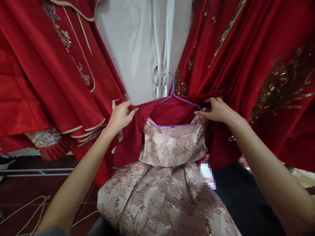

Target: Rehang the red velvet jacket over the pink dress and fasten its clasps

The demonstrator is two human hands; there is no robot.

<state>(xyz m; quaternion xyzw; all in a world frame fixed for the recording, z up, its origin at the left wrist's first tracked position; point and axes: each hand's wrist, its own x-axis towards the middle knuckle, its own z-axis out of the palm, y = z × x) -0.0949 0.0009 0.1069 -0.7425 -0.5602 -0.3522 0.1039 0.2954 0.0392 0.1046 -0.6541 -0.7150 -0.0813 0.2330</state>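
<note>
A pink brocade dress [169, 147] with gold flowers hangs on a thin purple hanger [173, 88], its skirt spreading toward me. Around its shoulders and behind its neckline lies a dark red garment [130, 141], like a short jacket or shawl. My left hand [121, 114] pinches this garment's upper edge, left of the hanger. At the other side, my right hand [216, 109] grips it close to the hanger's right end and the dress strap. The tips of some right fingers are hidden in the cloth. A blurred white tag [207, 176] hangs beside the dress's waist.
Red embroidered garments [73, 65] hang at the left, and more red ones with gold sequins [228, 49] at the right. White panels with a scrolled frame [157, 49] stand behind. A white cable [31, 205] and a metal rail [36, 172] are at lower left, over dark red tiles.
</note>
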